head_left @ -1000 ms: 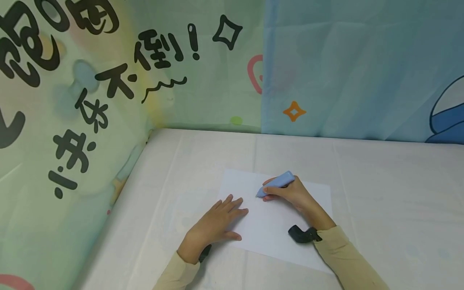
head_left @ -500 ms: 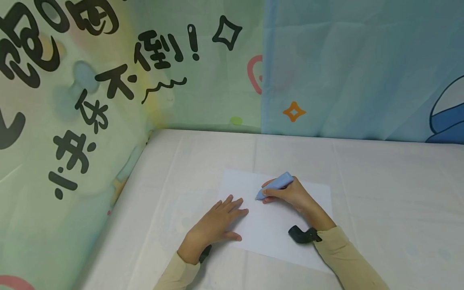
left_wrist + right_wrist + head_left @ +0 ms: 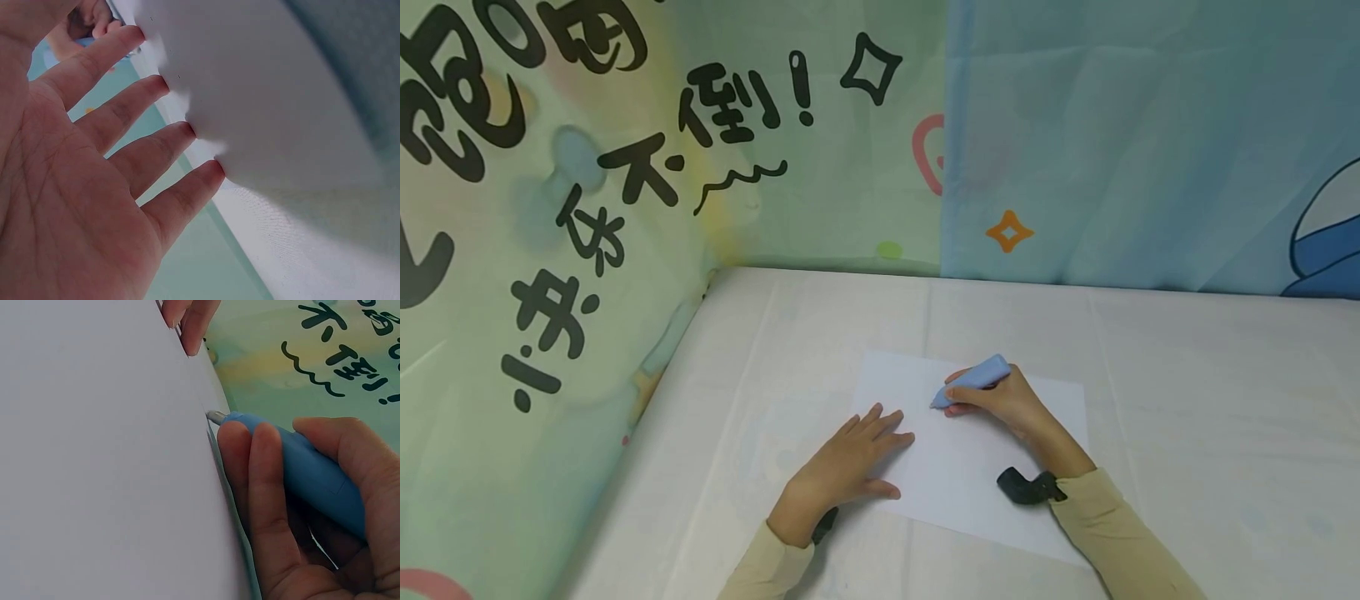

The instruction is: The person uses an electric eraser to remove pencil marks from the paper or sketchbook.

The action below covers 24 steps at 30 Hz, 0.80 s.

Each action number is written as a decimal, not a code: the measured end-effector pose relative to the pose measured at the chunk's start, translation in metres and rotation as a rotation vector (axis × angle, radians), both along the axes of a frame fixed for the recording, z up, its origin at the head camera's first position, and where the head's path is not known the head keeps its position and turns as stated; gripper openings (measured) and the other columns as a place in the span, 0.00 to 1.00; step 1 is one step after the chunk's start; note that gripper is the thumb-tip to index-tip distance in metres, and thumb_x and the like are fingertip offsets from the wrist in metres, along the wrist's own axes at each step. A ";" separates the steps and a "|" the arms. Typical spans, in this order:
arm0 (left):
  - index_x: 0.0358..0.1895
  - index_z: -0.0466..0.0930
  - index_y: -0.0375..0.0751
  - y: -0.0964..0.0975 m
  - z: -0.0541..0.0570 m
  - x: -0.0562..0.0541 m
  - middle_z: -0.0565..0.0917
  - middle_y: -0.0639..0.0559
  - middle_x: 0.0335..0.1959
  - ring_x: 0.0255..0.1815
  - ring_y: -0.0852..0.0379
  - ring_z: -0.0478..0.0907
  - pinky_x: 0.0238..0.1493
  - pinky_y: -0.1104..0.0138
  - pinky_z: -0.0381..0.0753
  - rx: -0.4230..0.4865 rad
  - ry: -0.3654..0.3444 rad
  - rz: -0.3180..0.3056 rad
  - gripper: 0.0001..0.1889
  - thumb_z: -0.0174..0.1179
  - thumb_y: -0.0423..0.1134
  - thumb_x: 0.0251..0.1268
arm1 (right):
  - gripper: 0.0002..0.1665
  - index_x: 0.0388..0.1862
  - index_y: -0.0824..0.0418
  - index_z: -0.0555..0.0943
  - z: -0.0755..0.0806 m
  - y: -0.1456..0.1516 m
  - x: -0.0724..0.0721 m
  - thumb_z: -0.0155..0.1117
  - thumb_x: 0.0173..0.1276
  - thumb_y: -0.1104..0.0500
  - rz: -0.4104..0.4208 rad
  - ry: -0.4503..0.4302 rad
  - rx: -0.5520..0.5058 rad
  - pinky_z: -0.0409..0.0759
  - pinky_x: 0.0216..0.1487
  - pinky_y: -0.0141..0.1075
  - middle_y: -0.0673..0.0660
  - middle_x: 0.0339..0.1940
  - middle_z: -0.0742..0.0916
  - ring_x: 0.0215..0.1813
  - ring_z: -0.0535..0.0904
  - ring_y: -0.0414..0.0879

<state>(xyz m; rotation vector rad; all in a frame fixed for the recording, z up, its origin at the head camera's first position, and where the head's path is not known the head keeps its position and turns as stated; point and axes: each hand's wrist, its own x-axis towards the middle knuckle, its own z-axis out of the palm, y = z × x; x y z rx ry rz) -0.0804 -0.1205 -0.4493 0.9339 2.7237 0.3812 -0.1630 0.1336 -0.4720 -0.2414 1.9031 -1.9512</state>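
A white sheet of paper [image 3: 970, 492] lies on the white table. My right hand [image 3: 1000, 400] grips a thick blue pen [image 3: 976, 377] between thumb and fingers, its pointed tip down close over the sheet's upper middle. In the right wrist view the grey metal tip of the pen [image 3: 312, 469] is right at the paper's surface, with the curled fingers [image 3: 265, 481] around its barrel. My left hand [image 3: 850, 458] rests spread on the left part of the sheet; its straight fingertips [image 3: 212, 169] press on the paper [image 3: 269, 106] in the left wrist view.
A white cloth covers the table [image 3: 1210, 417]. Behind it hangs a blue and green printed backdrop [image 3: 1112, 150], which continues along the left side with large black characters [image 3: 636, 167]. Dark wrist devices, such as the one at the right sleeve [image 3: 1026, 486], sit close above the tabletop.
The pen and right hand have shifted slightly, a little toward me half a second ago and now back up and right. My left hand and the paper have stayed in place.
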 end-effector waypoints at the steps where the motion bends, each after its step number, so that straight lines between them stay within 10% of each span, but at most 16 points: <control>1: 0.68 0.70 0.45 0.000 0.000 0.000 0.65 0.44 0.74 0.76 0.41 0.56 0.71 0.48 0.63 -0.002 -0.001 0.000 0.37 0.67 0.54 0.55 | 0.24 0.50 0.87 0.74 0.000 0.000 0.000 0.68 0.62 0.70 0.001 -0.002 0.001 0.85 0.43 0.35 0.63 0.36 0.89 0.31 0.89 0.48; 24: 0.68 0.71 0.45 0.000 -0.002 0.000 0.65 0.44 0.74 0.76 0.41 0.57 0.71 0.48 0.64 0.006 0.004 -0.003 0.37 0.67 0.54 0.55 | 0.22 0.49 0.83 0.77 0.001 -0.002 0.002 0.69 0.61 0.68 0.016 -0.009 0.059 0.84 0.46 0.32 0.63 0.34 0.89 0.30 0.88 0.48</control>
